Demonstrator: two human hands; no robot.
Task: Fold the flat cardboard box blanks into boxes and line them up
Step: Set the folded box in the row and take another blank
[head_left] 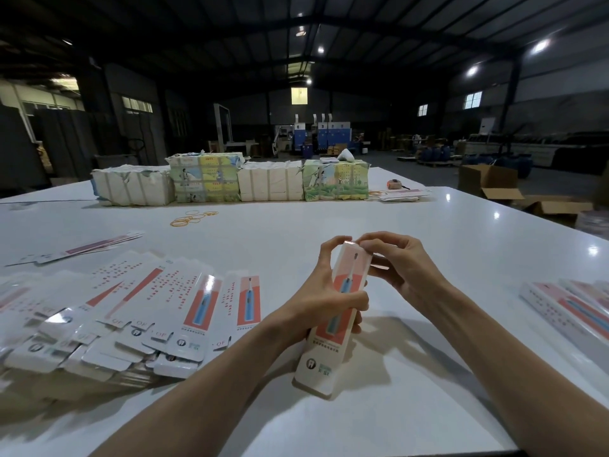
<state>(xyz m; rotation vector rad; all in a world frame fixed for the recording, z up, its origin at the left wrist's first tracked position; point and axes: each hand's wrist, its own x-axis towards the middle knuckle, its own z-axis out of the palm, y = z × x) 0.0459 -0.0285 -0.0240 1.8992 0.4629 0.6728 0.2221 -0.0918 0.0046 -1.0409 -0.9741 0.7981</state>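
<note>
Over table (445,225), left hand (324,293) gripping box (321,354) — right hand (398,268) pinching top

Box (333,319) white with a coral panel and blue toothbrush print; table (296,225) white; rubber bands (192,217) yellow.

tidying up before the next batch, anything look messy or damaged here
The wrapping on the leftmost bundle at the far edge is torn and crumpled. Rubber bands lie loose nearby, and the flat blanks at left are fanned unevenly.
</note>
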